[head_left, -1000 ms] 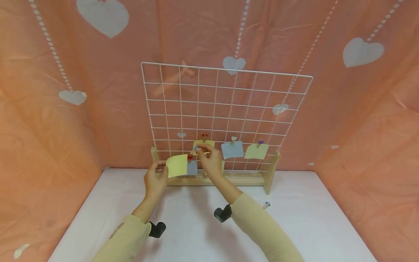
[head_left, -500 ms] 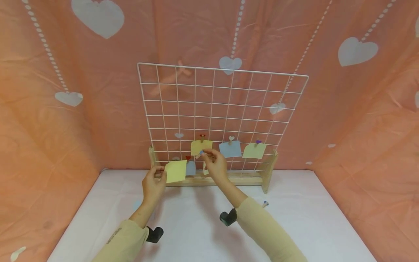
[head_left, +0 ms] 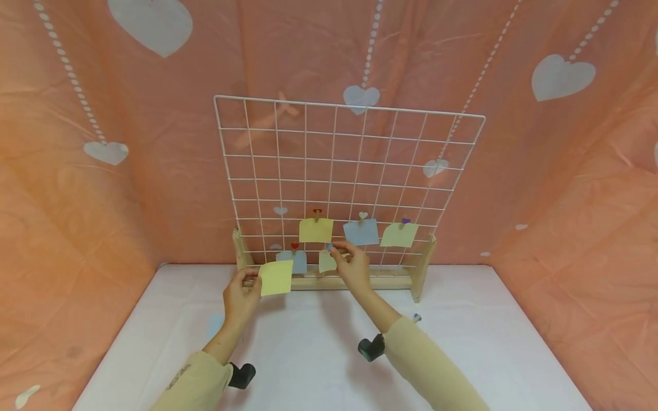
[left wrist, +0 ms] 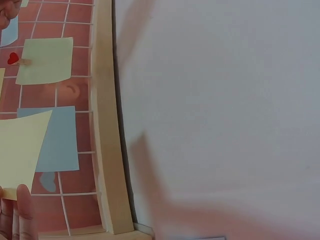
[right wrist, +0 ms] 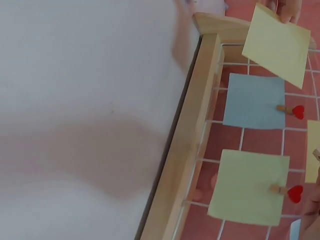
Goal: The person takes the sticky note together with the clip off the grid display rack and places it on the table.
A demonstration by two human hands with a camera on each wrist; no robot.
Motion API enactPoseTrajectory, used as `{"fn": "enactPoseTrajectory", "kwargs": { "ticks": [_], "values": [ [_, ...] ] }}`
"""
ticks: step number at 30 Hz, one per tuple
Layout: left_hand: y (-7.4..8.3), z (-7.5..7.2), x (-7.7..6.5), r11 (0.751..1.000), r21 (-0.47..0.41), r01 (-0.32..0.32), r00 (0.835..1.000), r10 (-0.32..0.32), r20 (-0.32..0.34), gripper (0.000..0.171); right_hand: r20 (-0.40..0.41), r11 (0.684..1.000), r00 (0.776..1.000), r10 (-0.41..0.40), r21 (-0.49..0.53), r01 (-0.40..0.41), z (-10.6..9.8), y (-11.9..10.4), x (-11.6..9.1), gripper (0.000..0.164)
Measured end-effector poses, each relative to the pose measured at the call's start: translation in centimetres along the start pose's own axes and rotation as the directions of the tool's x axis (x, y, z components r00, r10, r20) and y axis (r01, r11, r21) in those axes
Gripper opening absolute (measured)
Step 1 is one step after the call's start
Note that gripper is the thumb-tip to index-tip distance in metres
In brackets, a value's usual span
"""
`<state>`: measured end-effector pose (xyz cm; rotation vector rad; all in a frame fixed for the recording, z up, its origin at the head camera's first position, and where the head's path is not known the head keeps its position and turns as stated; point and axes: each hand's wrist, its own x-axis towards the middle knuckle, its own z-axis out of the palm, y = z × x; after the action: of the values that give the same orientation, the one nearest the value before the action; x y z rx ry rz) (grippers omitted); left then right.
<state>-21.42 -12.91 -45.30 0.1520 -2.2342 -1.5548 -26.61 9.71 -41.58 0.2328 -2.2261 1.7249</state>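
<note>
My left hand [head_left: 240, 297] pinches a yellow sticky note [head_left: 276, 278] by its left edge, in front of the lower left of the white wire grid [head_left: 319, 149]. Behind that note, partly covered, a blue note [right wrist: 254, 101] hangs from a red-heart clothespin [right wrist: 291, 110]. My right hand [head_left: 353, 267] pinches a small wooden clothespin with a blue top [head_left: 330, 247]. It is in front of a pale green note [right wrist: 250, 186], which another red-heart clothespin [right wrist: 289, 192] fastens to the grid. The right wrist view cuts off most of my right hand.
Higher on the grid hang a yellow note [head_left: 316, 230], a blue note [head_left: 361, 232] and a green note [head_left: 399, 234], each clipped. A wooden stand [head_left: 422, 271] supports the grid on the white table [head_left: 298, 354]. A loose blue-topped clothespin [head_left: 417, 317] lies at right, blue paper [head_left: 216, 324] at left.
My right hand has moved right and down with the clothespin, away from the held note. My left hand has lowered the yellow note, uncovering more of the blue note behind it.
</note>
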Motion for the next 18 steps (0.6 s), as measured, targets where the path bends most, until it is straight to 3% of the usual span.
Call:
{"fn": "enactPoseTrajectory", "kwargs": {
  "ticks": [8, 13, 18],
  "values": [
    [-0.6, 0.0, -0.4, 0.997, 0.072, -0.012, 1.000, 0.013, -0.015, 0.017, -0.016, 0.998, 1.000, -0.007, -0.069, 0.006, -1.3, 1.3, -0.7, 0.021],
    [-1.0, 0.0, -0.7, 0.995, 0.101, -0.004, 1.000, 0.004, -0.003, 0.017, 0.019, 0.987, 0.999, -0.051, -0.149, 0.053, -2.4, 2.0, -1.2, 0.020],
    [-1.6, -0.1, -0.9, 0.993, 0.117, 0.026, 1.000, -0.026, -0.003, 0.018, 0.048, 0.987, 0.999, -0.025, -0.156, 0.032, -3.3, 3.0, -1.6, 0.021]
  ]
}}
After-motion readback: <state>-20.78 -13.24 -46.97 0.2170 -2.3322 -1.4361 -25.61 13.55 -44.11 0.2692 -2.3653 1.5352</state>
